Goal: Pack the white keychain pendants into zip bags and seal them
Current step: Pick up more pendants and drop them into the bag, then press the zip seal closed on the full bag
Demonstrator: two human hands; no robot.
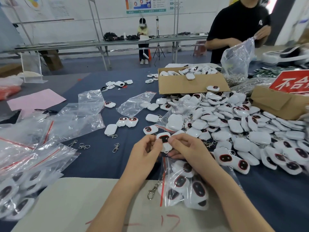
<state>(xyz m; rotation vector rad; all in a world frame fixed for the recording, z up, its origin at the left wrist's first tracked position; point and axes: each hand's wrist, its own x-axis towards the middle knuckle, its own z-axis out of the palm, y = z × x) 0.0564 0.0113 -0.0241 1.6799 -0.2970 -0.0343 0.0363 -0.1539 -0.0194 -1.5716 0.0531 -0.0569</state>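
Note:
A white keychain pendant (164,141) with a dark, red-rimmed face is pinched between both hands above the blue table. My left hand (144,154) grips its left edge, and my right hand (187,150) grips its right edge. Just below the hands lies an open zip bag (185,185) with a red strip, holding several pendants, with a metal clasp sticking out at its left. A large heap of loose pendants (242,129) covers the table to the right.
Empty zip bags (80,118) and loose metal clasps (83,145) lie to the left. Filled bags (20,190) sit at the near left. A cardboard box (189,84) of pendants stands beyond. A person in black holds a plastic bag (237,59) at the right.

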